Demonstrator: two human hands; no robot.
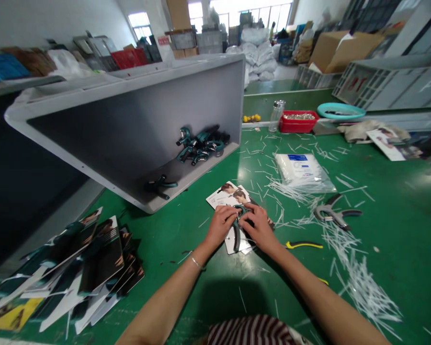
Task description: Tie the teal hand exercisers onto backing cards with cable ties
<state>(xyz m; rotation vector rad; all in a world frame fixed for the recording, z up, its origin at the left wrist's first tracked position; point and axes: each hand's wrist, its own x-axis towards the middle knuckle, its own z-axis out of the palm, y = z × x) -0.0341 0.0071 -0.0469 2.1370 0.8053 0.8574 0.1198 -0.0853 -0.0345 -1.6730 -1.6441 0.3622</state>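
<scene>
Both hands meet over a small pile of printed cards (219, 195) on the green table. My left hand (222, 221) pinches the head of a dark green and black plier-like tool (237, 235) lying on the cards. From the other side, the fingers of my right hand (257, 224) are bent in on the same tool's head. One curved handle points towards me. Exactly what the fingertips grip is hidden. Right of my hands lie a grey plier-like tool (334, 211) and a yellow-and-black handle (304, 245).
A grey bin (140, 103) on its side holds several similar tools (203, 143). Carded tools (104, 249) are heaped at left. White cable ties (366, 282) lie scattered at right, near a bag of them (301, 167). Behind stand a red tray (298, 125) and a blue basin (340, 106).
</scene>
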